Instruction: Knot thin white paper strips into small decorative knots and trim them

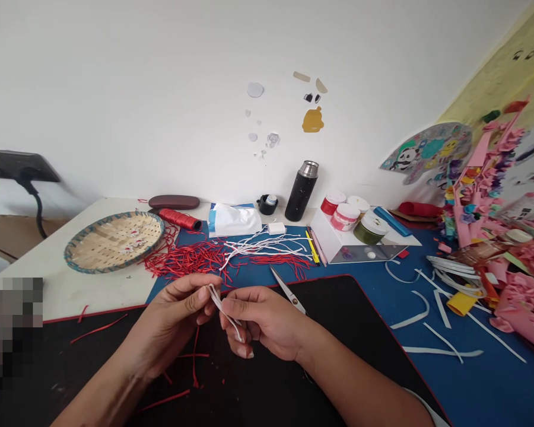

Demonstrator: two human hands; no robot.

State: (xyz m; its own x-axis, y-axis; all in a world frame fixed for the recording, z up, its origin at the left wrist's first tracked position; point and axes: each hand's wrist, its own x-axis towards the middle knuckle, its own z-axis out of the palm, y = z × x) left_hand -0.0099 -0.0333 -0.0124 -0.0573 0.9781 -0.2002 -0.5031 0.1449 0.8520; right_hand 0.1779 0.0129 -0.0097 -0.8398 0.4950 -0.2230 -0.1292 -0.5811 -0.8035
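Observation:
A looped length of white cord (217, 299) runs between my two hands above the black mat (329, 356). My left hand (184, 302) pinches its upper end between thumb and fingers. Lower down, my right hand (260, 320) grips the cord, with the thumb pressed over it and a loose end showing at the fingers. Just behind my right hand lies a pair of scissors (289, 289), blades pointing away to the left, the handles hidden under my arm. Cut red cords (191, 258) and white cords (253, 244) are heaped beyond my hands.
A woven basket (111, 240) and a red thread spool (180, 219) stand at the left. Behind are a black flask (301, 190) and a box (338, 246) with paint jars (372, 228). Pink paper flowers (525, 308) and white strips (440, 308) crowd the right.

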